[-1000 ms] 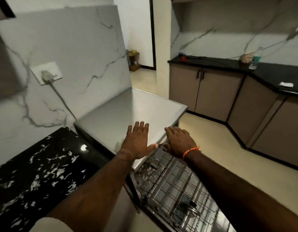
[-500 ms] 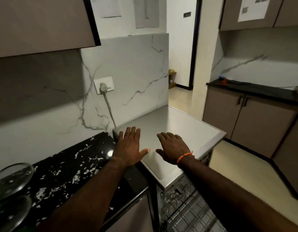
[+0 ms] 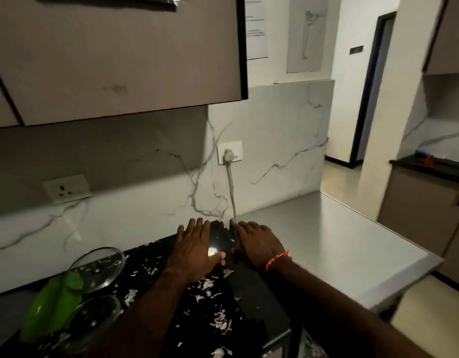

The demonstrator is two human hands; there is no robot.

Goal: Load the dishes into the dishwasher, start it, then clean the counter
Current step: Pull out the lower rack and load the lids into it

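My left hand (image 3: 195,249) lies flat with straight fingers over the black counter (image 3: 251,293), which is strewn with white scraps (image 3: 220,321). My right hand (image 3: 259,244), with an orange band at the wrist, hovers palm down over the seam between the counter and the steel top of the dishwasher (image 3: 336,244). Neither hand holds anything. Two glass bowls, one (image 3: 96,267) behind the other (image 3: 91,319), stand at the left beside a green object (image 3: 50,306). The dishwasher's door and racks are out of view.
A wall cabinet (image 3: 115,52) hangs low above the counter. A plug and cord (image 3: 229,174) run down the marble wall behind the dishwasher. Another socket (image 3: 66,188) sits at left. A second dark counter (image 3: 429,166) and a doorway (image 3: 370,86) lie to the right.
The view swung up and left from the open dishwasher rack to the counter. Both hands moved left, from the dishwasher's steel top to the counter's edge.
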